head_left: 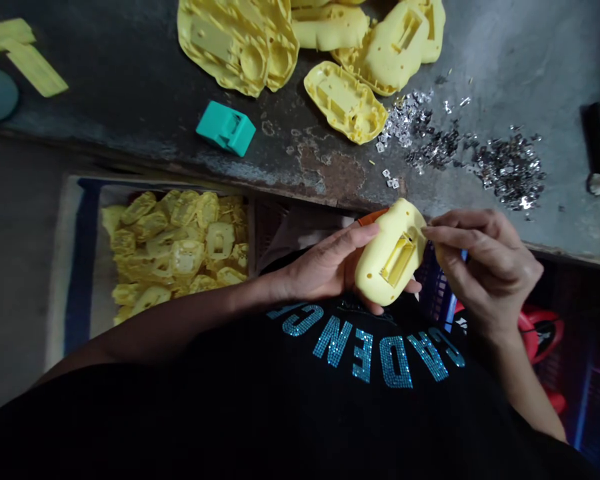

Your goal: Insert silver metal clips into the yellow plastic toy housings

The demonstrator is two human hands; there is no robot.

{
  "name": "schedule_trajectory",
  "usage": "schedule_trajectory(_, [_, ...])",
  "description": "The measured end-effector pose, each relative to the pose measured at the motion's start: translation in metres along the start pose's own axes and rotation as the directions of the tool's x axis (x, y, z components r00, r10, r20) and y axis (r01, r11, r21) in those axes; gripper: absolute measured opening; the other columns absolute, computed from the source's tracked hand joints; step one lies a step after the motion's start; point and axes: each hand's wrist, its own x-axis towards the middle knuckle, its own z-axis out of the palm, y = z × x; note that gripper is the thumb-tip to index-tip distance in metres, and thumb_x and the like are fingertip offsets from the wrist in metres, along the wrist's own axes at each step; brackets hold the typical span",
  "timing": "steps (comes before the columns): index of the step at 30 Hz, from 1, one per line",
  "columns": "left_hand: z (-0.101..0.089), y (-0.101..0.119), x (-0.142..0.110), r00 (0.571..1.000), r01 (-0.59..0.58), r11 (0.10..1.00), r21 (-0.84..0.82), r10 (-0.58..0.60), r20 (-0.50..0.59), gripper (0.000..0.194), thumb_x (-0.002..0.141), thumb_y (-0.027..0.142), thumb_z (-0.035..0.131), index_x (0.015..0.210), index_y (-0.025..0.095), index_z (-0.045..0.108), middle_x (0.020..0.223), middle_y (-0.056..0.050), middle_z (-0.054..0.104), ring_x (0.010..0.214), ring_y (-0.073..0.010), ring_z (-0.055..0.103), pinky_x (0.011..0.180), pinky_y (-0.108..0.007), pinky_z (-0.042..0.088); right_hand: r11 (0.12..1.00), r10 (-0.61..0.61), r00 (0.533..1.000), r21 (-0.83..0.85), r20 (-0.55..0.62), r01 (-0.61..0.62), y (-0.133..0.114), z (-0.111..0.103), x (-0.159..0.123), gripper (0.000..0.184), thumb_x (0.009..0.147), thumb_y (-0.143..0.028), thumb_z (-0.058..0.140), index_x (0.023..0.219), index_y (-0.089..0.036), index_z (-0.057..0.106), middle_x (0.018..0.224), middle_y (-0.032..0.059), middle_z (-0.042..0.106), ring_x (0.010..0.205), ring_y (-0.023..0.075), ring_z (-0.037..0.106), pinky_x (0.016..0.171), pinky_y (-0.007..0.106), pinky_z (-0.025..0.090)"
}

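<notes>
Left hand (325, 267) is gripping 1 yellow shell (373, 270), thumb resting along its left edge, fingers curling beneath. Shell is sitting between both hands. Right hand (490, 260) is holding its fingertips close together at the shell's right edge; pinched contents: cannot tell.

A teal block (226, 129) sits on the bench (140, 83); far right, a dark bar (597, 143)
</notes>
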Motion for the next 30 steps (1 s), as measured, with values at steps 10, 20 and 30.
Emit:
schedule_trajectory(10, [0.002,-0.004,-0.008,0.974,-0.132,0.967,0.219,0.168,-0.154,0.078,0.103,0.057,0.087,0.172,0.034,0.059,0.135,-0.013,0.086,0.101,-0.0269,0.088,0.074,-0.027,0.069,0.996,0.047,0.954,0.065,0.296,-0.069,0.013,0.0,0.025,0.053,0.1,-0.038,0.089,0.15,-0.033,0.074,0.137,0.0087,0.081,0.119,0.03,0.078,0.091,0.045,0.068])
schedule_trajectory(20, [-0.006,0.011,-0.037,0.93,-0.085,0.649,0.756,0.324,-0.173,0.052,0.108,0.05,0.081,0.151,0.021,0.084,0.112,-0.008,0.088,0.089,-0.0194,0.075,0.076,-0.025,0.06,0.996,-0.068,0.996,-0.052,0.061,0.071,0.003,0.021,0.011,0.052,0.099,-0.032,0.086,0.148,-0.031,0.071,0.131,0.0098,0.082,0.107,0.03,0.079,0.084,0.049,0.072])
schedule_trajectory(30, [-0.015,0.012,-0.026,0.9,-0.159,0.738,0.656,0.381,-0.211,0.033,0.101,0.045,0.09,0.127,0.024,0.095,0.118,-0.011,0.092,0.097,-0.0248,0.083,0.084,-0.029,0.064,0.995,-0.075,0.996,-0.062,0.046,0.078,0.01,0.028,0.013,0.064,0.096,-0.026,0.089,0.157,-0.033,0.069,0.136,0.0098,0.082,0.114,0.0306,0.078,0.087,0.048,0.072])
